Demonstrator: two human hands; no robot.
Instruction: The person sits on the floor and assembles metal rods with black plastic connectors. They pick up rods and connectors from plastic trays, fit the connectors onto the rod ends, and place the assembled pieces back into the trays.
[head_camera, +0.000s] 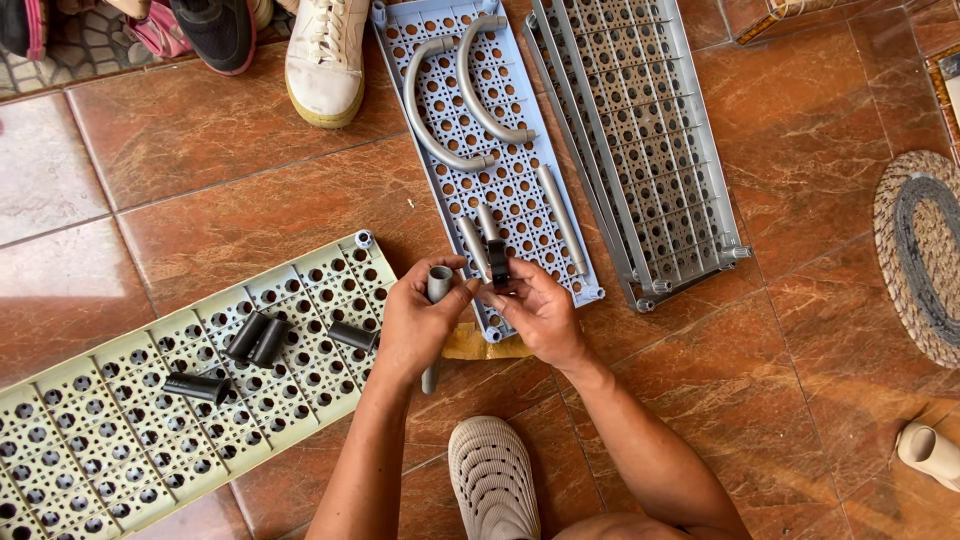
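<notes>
Both hands together: left (420, 320) fisted, right (535, 310) fingers pinching.

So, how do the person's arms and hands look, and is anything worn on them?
Both forearms are bare: no sleeves show up to the picture's lower edge. The left hand and right hand have no gloves, and I see no watch, ring or bracelet on them.
</notes>
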